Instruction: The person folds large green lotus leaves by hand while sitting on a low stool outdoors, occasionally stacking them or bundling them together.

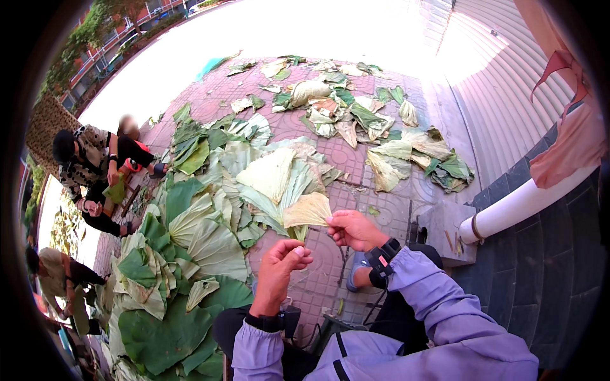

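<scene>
My right hand [357, 230] pinches a small yellowed lotus leaf [307, 211] by its right edge. The leaf fans out to the left, over the pile. Just below it is my left hand [283, 270], closed with fingers curled and thumb against them. Its fingertips are at a narrow green piece [298, 232] under the leaf; whether they grip it is hidden. Beyond the held leaf lies a pale, wedge-shaped lotus leaf [268, 175] on top of the pile. Large dark green lotus leaves [162, 336] spread near my left knee.
More withered lotus leaves [389, 166] lie in heaps on the pink paving [330, 254]. A grey block [448, 232] stands on the right beside a white pipe [508, 204]. Two people sit on the left, one in a patterned shirt [92, 155], the other in a brown top [54, 273].
</scene>
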Motion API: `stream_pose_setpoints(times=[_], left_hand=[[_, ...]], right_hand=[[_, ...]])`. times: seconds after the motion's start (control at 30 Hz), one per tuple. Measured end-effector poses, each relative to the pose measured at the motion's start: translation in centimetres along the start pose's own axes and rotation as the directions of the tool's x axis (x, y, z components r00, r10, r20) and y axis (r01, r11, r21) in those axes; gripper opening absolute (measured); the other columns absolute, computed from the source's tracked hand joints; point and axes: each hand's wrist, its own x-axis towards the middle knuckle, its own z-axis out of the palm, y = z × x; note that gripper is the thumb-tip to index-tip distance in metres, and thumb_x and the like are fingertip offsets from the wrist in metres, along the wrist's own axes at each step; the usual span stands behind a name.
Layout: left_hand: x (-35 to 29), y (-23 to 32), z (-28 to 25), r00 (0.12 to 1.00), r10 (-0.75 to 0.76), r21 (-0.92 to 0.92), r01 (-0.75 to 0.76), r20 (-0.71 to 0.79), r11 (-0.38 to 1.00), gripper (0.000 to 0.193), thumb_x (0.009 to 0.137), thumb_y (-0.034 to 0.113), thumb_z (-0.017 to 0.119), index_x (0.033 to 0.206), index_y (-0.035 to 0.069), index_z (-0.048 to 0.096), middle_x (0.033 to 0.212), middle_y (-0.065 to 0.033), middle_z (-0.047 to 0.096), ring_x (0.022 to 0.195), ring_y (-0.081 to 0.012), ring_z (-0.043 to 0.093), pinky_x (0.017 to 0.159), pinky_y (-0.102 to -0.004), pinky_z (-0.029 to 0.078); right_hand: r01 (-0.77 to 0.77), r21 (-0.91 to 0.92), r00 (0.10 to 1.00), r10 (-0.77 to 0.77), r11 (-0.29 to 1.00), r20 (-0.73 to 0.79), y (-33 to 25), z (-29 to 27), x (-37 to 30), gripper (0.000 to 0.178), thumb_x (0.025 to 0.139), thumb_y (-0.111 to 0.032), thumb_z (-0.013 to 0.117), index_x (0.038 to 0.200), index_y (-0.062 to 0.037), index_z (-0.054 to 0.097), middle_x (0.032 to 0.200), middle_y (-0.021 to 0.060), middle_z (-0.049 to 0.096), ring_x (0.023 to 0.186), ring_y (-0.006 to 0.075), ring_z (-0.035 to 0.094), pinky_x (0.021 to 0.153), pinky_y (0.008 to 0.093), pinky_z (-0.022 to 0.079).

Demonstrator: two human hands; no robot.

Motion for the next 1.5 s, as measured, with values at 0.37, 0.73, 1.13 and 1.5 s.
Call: stream_pose_setpoints(times=[0.37,0.73,1.13,1.5], left_hand=[[0.2,-0.2,-0.3,0.999,0.031,0.024,-0.031,0.020,0.999,0.023,0.100,0.017,0.068,0.116,0.001,0.067,0.104,-0.0122,0.074,0.091,-0.0195,0.074,0.079,-0.0302,0.057],[0.1,0.3,-0.1,1.000,-0.021,0.042,0.020,0.016,0.999,0.025,0.100,0.014,0.067,0.120,0.000,0.065,0.108,-0.0089,0.072,0.094,-0.0175,0.072,0.083,-0.0294,0.054],[0.2,-0.1,0.6,0.999,-0.020,0.083,0.016,0.050,0.996,0.024,0.101,0.015,0.066,0.119,-0.001,0.065,0.106,-0.0114,0.073,0.093,-0.0192,0.073,0.083,-0.0311,0.056],[0.3,-1.4,-0.7,0.998,-0.018,0.054,0.014,0.061,0.998,0.022,0.101,0.018,0.067,0.117,0.002,0.067,0.105,-0.0066,0.072,0.092,-0.0137,0.071,0.081,-0.0278,0.054]], right_hand=[[0.178,0.081,0.966,-0.158,0.981,-0.205,-10.0,-6.9,7.0,0.007,0.101,-0.017,0.065,0.100,-0.0111,0.062,0.079,0.0019,0.066,0.059,0.0129,0.059,0.053,0.0335,0.052],[0.463,0.017,0.831,-0.427,0.886,-0.357,-23.3,-14.4,9.4,0.030,0.102,-0.025,0.066,0.120,-0.0057,0.053,0.109,0.0105,0.066,0.091,0.0207,0.066,0.079,0.0356,0.058],[0.347,-0.042,0.933,-0.349,0.937,-0.090,-12.9,-7.9,3.9,0.015,0.101,-0.018,0.067,0.107,-0.0056,0.062,0.094,0.0070,0.070,0.075,0.0165,0.067,0.064,0.0326,0.057],[0.409,0.047,0.888,-0.409,0.911,0.210,-5.6,4.1,-5.7,0.021,0.102,-0.011,0.063,0.121,-0.0037,0.065,0.098,0.0075,0.072,0.076,0.0131,0.066,0.068,0.0297,0.054]])
